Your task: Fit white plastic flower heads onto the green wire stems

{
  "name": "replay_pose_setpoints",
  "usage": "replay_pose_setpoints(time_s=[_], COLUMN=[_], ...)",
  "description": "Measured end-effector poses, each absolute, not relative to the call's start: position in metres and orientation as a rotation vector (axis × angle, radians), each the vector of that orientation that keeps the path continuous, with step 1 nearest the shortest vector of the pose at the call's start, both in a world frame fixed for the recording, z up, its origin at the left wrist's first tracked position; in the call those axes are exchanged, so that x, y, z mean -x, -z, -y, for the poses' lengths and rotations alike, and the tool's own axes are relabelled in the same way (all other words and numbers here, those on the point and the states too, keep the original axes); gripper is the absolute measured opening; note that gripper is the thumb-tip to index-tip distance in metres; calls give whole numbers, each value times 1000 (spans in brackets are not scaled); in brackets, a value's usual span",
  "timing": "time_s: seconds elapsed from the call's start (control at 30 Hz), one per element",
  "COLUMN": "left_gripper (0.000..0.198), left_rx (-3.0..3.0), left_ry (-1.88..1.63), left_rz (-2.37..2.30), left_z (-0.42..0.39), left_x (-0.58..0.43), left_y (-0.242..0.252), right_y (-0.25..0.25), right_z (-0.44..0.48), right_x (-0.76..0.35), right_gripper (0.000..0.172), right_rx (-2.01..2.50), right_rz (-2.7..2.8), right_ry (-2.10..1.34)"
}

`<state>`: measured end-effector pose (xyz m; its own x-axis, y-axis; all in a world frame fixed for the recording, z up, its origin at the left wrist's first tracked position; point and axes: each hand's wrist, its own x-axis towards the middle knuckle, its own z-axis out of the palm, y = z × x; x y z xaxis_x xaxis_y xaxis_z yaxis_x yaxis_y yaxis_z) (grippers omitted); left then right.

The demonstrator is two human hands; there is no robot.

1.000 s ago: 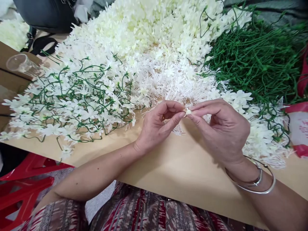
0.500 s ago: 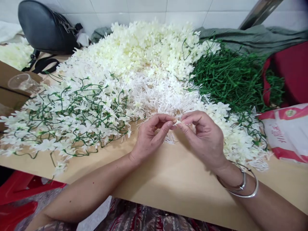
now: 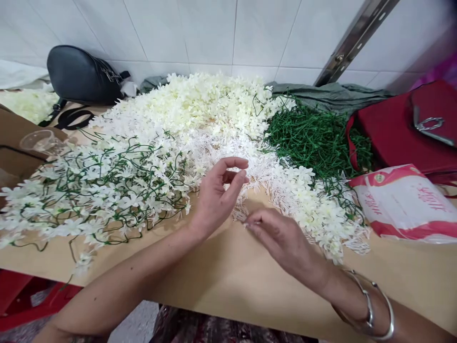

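My left hand (image 3: 223, 193) is raised over the front of the white stamen pile (image 3: 250, 159), its thumb and curved forefinger apart with nothing visible between them. Lower and to the right, my right hand (image 3: 274, 238) has thumb and forefinger pinched together just above the table. A tiny white bit shows at those fingertips, too small to name. They are beside a small loose tuft of thin white stamens (image 3: 240, 212). White artificial flowers on green stems (image 3: 117, 181) are heaped to the left of my hands. To the right lie loose cream flower heads (image 3: 314, 205).
Cream petals (image 3: 200, 100) are piled at the back, beside a heap of green plastic stems (image 3: 307, 138). A black bag (image 3: 84, 74) stands back left, near a clear plastic cup (image 3: 37, 141). On the right are a red bag (image 3: 396, 119) and a white-and-pink packet (image 3: 407, 202).
Both hands were together, pinching a small white piece. They have separated: my left hand has let go, while my right has moved down to the tabletop. The camera view has tilted up.
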<state>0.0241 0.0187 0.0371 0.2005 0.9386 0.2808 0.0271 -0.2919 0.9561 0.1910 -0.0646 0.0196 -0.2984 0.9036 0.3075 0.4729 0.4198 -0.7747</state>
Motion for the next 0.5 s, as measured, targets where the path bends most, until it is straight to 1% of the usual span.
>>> replay_pose_setpoints(time_s=[0.07,0.13,0.27,0.4,0.5], left_gripper=[14,16,19,20,14], left_rx=[-1627,-1746,-2013,-2383,-2550], left_ry=[-1198,-1185,-1155,-960,-827], left_rz=[-940,-945,-1024,-1008,-1036], left_z=[-29,-42,-76,-103,-118], left_x=[-35,-46,-63,-83,-99], left_y=[-36,-30,-18,-16,-18], right_y=[-11,-2,9,12,14], right_z=[78,90,99,95,92], right_x=[-187,-182,-175,-179,-180], right_gripper=[13,15,18,16,15], right_rx=[1058,955,879,852,839], right_rz=[1983,2066,2119,2066,2049], right_ry=[-691,-581,-450,-493,-543])
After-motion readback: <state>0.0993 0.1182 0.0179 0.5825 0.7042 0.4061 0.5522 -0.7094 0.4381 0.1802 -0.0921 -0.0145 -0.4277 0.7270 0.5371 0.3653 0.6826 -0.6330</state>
